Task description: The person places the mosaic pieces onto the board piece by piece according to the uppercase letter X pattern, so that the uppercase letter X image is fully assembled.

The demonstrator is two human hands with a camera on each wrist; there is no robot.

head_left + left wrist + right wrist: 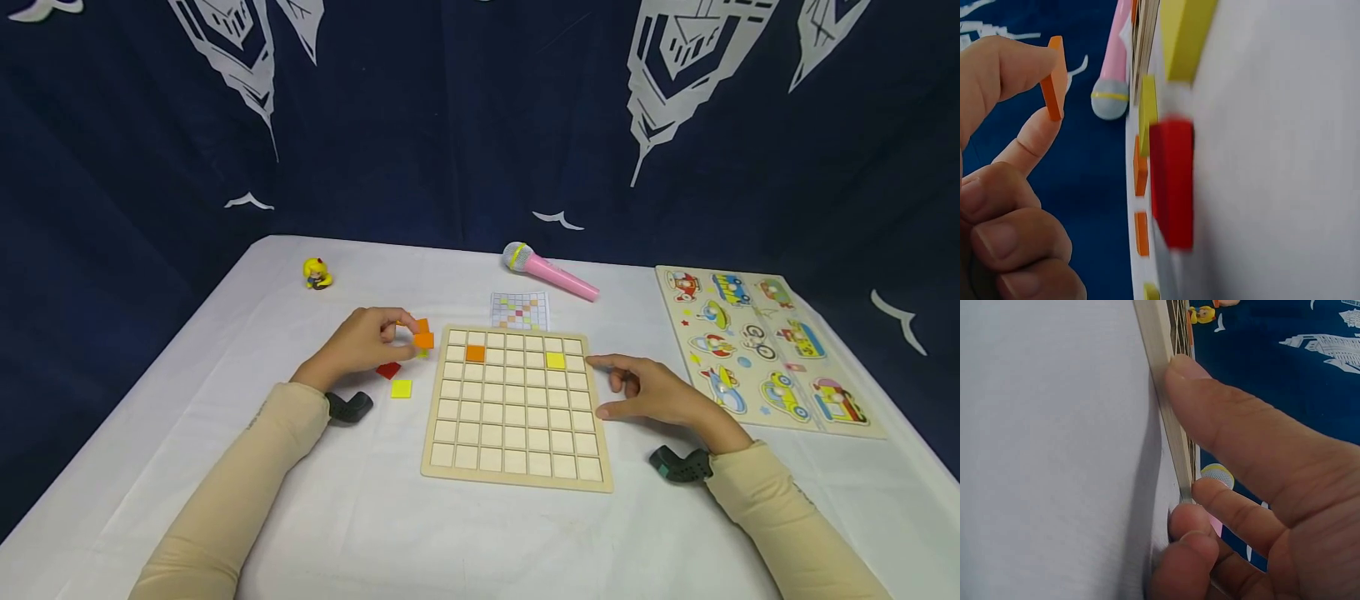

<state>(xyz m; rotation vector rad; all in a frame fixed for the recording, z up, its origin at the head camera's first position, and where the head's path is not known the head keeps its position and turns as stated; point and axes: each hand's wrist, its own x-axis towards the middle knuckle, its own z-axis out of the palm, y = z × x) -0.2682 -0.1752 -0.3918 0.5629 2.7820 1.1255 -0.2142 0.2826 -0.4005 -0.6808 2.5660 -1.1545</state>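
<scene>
In the head view my left hand [367, 340] pinches an orange square tile [423, 340] between thumb and index finger, left of the board's top corner. The left wrist view shows the tile [1055, 78] held clear of the table. Near that hand lie a red tile [388, 370], a yellow tile [401, 389] and further orange and yellow tiles. The wooden grid board [517, 483] carries one orange tile [475, 354] and one yellow tile [555, 361]. My right hand [652, 390] touches the board's right edge with its thumb and index finger.
A printed pattern card [520, 309] lies behind the board, with a pink microphone [558, 277] beyond it. At the right is a picture puzzle board [765, 350]. A small yellow-haired figurine [317, 273] stands at the back left.
</scene>
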